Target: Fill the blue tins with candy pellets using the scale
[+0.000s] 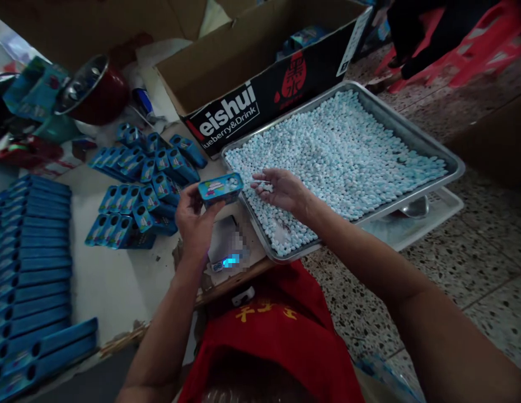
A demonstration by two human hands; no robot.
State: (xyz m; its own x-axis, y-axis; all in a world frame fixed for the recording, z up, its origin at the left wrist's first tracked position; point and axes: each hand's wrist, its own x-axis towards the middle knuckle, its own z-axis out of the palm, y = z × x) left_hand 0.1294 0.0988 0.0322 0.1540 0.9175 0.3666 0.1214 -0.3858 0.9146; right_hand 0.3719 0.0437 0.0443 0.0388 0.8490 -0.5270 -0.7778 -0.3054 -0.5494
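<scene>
My left hand (196, 219) is closed around a small blue candy box (220, 189), tilted so its printed face and round opening show. Pale pieces are visible at that opening. My right hand (283, 190) is just right of the box, over the near left part of a metal tray (455, 165). Its fingers are curled round a few pale blue candies (265, 187), and the fingertips point at the box without touching it. A layer of the same candies (327, 151) covers most of the tray. Below the box sits a small digital scale (223, 240) with a lit display.
Several blue boxes with round holes (136, 184) stand grouped on the white table (117, 285). Long stacked rows of blue boxes (37, 240) line the left side. A black printed carton (260, 101) stands behind the tray. A red bowl (96, 92) and red stools (474, 50) are farther back.
</scene>
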